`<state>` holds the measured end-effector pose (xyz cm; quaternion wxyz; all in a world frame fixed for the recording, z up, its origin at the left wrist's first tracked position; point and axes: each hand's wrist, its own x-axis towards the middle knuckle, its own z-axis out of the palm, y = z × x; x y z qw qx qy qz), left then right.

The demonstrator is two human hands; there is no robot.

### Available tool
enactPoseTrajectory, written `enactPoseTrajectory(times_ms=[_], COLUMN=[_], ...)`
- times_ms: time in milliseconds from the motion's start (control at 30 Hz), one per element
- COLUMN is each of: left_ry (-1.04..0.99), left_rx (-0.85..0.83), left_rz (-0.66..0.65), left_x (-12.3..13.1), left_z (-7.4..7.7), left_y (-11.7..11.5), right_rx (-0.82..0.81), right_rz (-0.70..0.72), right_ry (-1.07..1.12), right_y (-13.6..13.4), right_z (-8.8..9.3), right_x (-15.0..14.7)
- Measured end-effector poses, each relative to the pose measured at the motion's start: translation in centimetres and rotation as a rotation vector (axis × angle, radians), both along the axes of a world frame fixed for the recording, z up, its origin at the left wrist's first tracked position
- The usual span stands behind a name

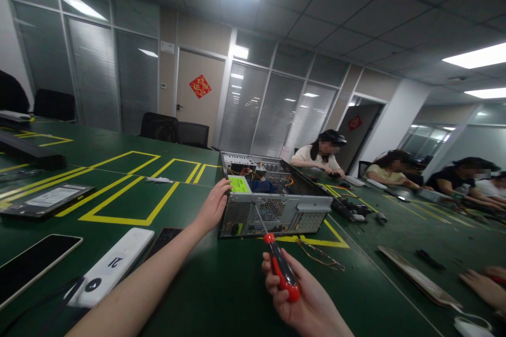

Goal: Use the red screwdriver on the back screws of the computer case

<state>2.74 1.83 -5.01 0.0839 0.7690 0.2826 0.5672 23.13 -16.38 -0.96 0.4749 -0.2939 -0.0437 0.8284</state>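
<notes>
The red-and-black screwdriver (pixel 281 268) is held in the right hand (pixel 286 287), its handle wrapped by curled fingers and its shaft aimed ahead and slightly left of that hand. Beyond the hand, the computer case (pixel 290 199) is set open side up on the green table (pixel 221 284), its rear panel (pixel 276 216) turned toward the driver. As the work in hand is judged to lie at this panel, the shaft is best squared to it and lined up with the screw, with steady forward pressure applied through each turn so that the head is not stripped. The left hand (pixel 213 205) is laid at the panel's upper left corner, beside the green-labelled box (pixel 238 184); that corner should be braced against sliding, with fingertips spared from the sheet-metal edges.

Part of the handle is covered by the right fingers. Ahead of them, whether the tip is in contact with the panel or seated in a screw cannot be made out. The left thumb is hidden, so whether the corner is pinched or merely touched cannot be told. Farther in, the interior is shaded and partly screened by the walls.
</notes>
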Motion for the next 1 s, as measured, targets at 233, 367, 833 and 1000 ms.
enactPoseTrajectory(times_ms=[233, 367, 833, 1000], left_ry=[0.0, 0.003, 0.01, 0.008], left_rx=[0.004, 0.008, 0.002, 0.01], left_rz=[-0.002, 0.004, 0.018, 0.013], left_x=[0.0, 0.0, -0.1, -0.1], left_z=[0.0, 0.0, 0.0, 0.1], left_y=[-0.1, 0.1, -0.1, -0.1], right_rx=[0.075, 0.015, -0.054, -0.025], right_rz=[0.053, 0.0, 0.001, 0.028], right_ry=[0.077, 0.021, 0.075, -0.012], right_y=[0.3, 0.2, 0.4, 0.3], right_z=[0.0, 0.0, 0.3, 0.2], right_x=[-0.1, -0.6, -0.2, -0.6])
